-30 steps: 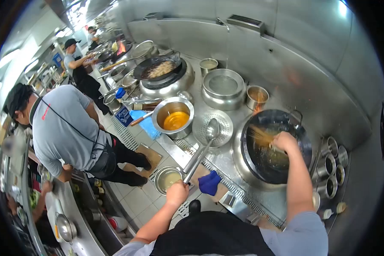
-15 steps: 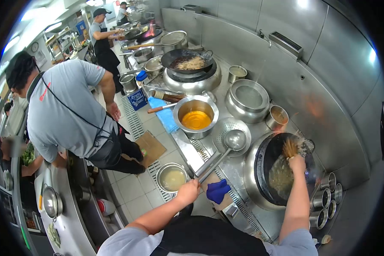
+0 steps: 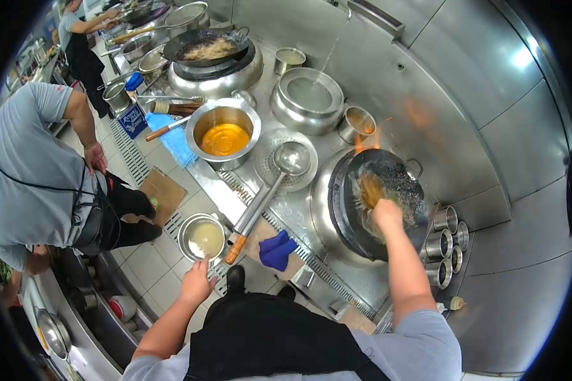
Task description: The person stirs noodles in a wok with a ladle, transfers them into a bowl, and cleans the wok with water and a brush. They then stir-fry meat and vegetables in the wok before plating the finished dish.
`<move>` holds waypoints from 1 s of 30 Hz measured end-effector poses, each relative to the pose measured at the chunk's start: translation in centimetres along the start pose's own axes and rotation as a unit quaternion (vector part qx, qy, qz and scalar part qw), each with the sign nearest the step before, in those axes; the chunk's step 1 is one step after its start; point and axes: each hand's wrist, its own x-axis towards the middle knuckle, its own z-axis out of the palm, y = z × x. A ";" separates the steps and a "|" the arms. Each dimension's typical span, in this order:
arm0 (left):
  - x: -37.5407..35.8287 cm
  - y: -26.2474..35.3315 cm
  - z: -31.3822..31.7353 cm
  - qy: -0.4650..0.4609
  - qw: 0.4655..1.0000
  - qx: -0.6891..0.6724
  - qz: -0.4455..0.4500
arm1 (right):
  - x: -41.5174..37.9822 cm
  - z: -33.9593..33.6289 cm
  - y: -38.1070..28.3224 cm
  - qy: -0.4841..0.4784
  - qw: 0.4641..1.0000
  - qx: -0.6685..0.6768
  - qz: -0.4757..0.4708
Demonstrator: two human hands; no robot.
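My right hand (image 3: 386, 214) is wrapped round a bamboo brush (image 3: 372, 189), whose bristles are down in the liquid of a dark wok (image 3: 394, 219). Flames rise behind the wok's far rim. Empty, with its fingers apart, my left hand (image 3: 197, 280) is over the floor beside a pot of cloudy liquid (image 3: 201, 239). A steel ladle (image 3: 291, 159) with a wooden handle end lies across a perforated strainer (image 3: 277, 180), away from both hands. Near its handle is a dark blue cloth (image 3: 278, 250) at the counter edge.
A pot of orange oil (image 3: 225, 138) stands beyond the strainer. Water runs into a covered-looking round vessel (image 3: 311, 93) at the back. Another wok (image 3: 206, 49) holds frying food. A co-worker (image 3: 38, 159) stands at left, another farther back. Steel cups (image 3: 439, 244) hang at right.
My left hand has let go of the ladle and moved off to the left. The brush has moved within the wok. Flames now show, water runs at the back, and the view has shifted.
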 end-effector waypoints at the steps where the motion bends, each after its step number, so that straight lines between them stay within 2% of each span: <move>1: -1.0 -1.6 1.1 -0.005 0.999 0.008 -0.033 | 1.1 1.3 1.8 0.016 1.000 0.019 0.017; 3: -2.1 -3.3 1.9 -0.004 0.998 0.011 -0.060 | 3.3 0.2 3.6 0.041 0.988 0.090 0.116; 5: -3.0 -4.4 2.3 -0.062 0.993 0.042 -0.092 | 4.3 0.0 3.2 0.061 0.973 0.185 0.126; 7: -3.5 -4.6 1.9 -0.074 0.992 0.044 -0.090 | 3.0 -0.2 1.5 0.022 0.969 0.240 0.054; 8: -3.4 -4.4 1.7 -0.079 0.992 0.044 -0.089 | 1.7 -0.6 0.5 -0.026 0.963 0.257 0.078; 9: -3.5 -4.2 1.7 -0.085 0.992 0.046 -0.083 | 0.8 0.6 0.5 -0.023 0.977 0.212 0.027; 11: -3.0 -4.2 1.6 -0.052 0.994 0.036 -0.090 | -4.1 -0.3 -0.3 -0.041 0.995 0.088 -0.009; 12: -2.6 -4.4 1.7 -0.052 0.994 0.043 -0.085 | -4.2 -0.7 -0.1 -0.041 0.995 0.095 -0.004; 14: -2.5 -4.8 1.9 -0.053 0.992 0.024 -0.112 | -4.9 -0.2 1.7 -0.074 0.997 0.003 0.035; 16: -2.2 -4.2 1.3 -0.071 0.992 0.049 -0.090 | 0.0 0.9 5.4 -0.046 0.996 0.043 0.058; 17: -1.9 -3.8 1.0 -0.080 0.992 0.062 -0.078 | 2.5 1.7 6.9 -0.005 0.988 0.094 0.121; 18: -1.8 -3.5 0.8 -0.077 0.992 0.065 -0.077 | 2.9 0.7 7.1 -0.026 0.974 0.175 0.140; 19: -1.6 -3.4 0.4 -0.088 0.991 0.073 -0.069 | 2.8 0.9 6.6 -0.023 0.974 0.179 0.135; 22: -0.9 -3.5 -0.7 -0.094 0.988 0.097 -0.080 | -0.6 3.2 5.0 0.008 0.997 0.070 -0.040; 23: -0.7 -3.8 -1.2 -0.093 0.985 0.110 -0.096 | -3.8 1.8 3.6 -0.016 0.996 -0.023 -0.087; 24: -0.3 -3.6 -1.5 -0.077 0.984 0.111 -0.118 | -5.7 2.0 3.2 0.000 0.997 -0.034 -0.063; 25: -0.3 -3.4 -1.9 -0.076 0.984 0.102 -0.126 | -6.1 1.5 3.9 -0.066 0.995 -0.065 -0.036; 26: -0.8 -3.4 -2.2 -0.077 0.984 0.096 -0.130 | -4.9 2.4 6.1 -0.057 0.996 -0.063 -0.033; 27: -0.9 -3.1 -2.3 -0.061 0.983 0.098 -0.145 | -3.1 1.6 7.8 -0.045 0.997 -0.055 0.004; 29: -1.0 -2.6 -2.1 -0.088 0.981 0.099 -0.144 | 1.9 2.3 12.1 0.039 0.999 -0.020 0.002; 30: -1.2 -3.3 -0.9 -0.100 0.979 0.090 -0.150 | 2.7 2.6 11.8 0.048 0.999 -0.019 -0.013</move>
